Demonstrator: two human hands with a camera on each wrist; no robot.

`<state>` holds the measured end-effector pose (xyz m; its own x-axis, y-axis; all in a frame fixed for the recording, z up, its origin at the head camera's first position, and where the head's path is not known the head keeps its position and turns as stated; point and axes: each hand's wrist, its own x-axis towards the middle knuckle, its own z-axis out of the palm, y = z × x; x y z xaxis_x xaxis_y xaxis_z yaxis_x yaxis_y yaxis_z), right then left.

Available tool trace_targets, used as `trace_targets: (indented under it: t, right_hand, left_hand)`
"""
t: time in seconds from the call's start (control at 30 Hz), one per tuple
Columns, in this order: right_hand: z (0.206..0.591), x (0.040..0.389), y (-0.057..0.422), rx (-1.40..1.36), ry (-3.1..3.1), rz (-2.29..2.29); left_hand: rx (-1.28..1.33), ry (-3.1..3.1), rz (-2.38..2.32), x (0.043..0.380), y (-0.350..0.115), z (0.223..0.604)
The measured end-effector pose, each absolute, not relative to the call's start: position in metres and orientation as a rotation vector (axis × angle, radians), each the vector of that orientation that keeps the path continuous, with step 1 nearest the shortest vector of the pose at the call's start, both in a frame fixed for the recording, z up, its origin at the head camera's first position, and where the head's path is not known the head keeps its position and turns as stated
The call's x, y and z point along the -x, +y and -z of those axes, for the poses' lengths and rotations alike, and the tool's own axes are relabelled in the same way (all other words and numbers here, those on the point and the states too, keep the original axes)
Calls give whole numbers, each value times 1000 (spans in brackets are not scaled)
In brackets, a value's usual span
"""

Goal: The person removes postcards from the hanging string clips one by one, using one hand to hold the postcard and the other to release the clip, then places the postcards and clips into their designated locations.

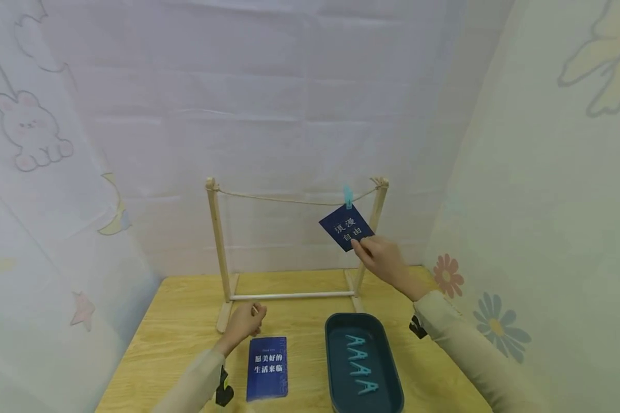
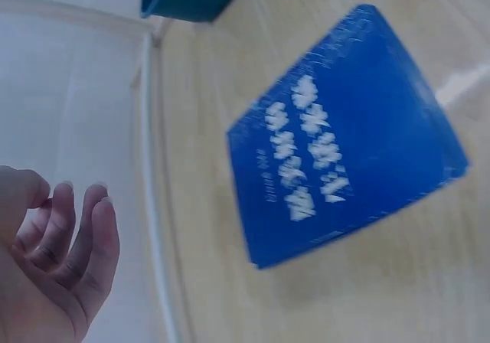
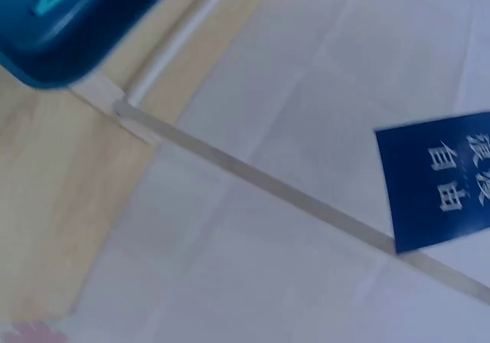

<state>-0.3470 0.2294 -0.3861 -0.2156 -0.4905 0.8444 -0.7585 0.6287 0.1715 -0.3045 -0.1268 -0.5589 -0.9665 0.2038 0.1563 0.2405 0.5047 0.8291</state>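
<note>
A dark blue card (image 1: 343, 223) with white characters hangs tilted from a light-blue clothespin (image 1: 348, 197) on the string (image 1: 284, 199). My right hand (image 1: 384, 261) is in front of the card's lower edge, fingers bent. In the right wrist view the card's lower edge (image 3: 389, 197) shows with no fingers on it, and the hand is out of frame. My left hand (image 1: 245, 321) hovers behind a stack of blue cards (image 1: 267, 387), its fingers loosely curled round nothing. The left wrist view shows that hand (image 2: 53, 259) apart from the stack (image 2: 383, 113).
A wooden frame (image 1: 218, 241) with a white crossbar (image 1: 294, 296) carries the string at the back of the wooden table (image 1: 150, 344). A dark teal tray (image 1: 336, 367) at front right contains several light-blue clothespins (image 1: 359, 354). Printed cloth walls surround the table on three sides.
</note>
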Motion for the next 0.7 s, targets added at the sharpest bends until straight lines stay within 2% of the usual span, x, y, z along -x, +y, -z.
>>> trace_targets:
  t: [0.4,0.7]
  right_hand:
    - [296,381,226,-940,-1776,-346]
    - [275,404,214,-911,-1975,-274]
  left_hand:
    - [553,-2520,1482,331,-86,499]
    - [597,-2526,1549,338,-66,489]
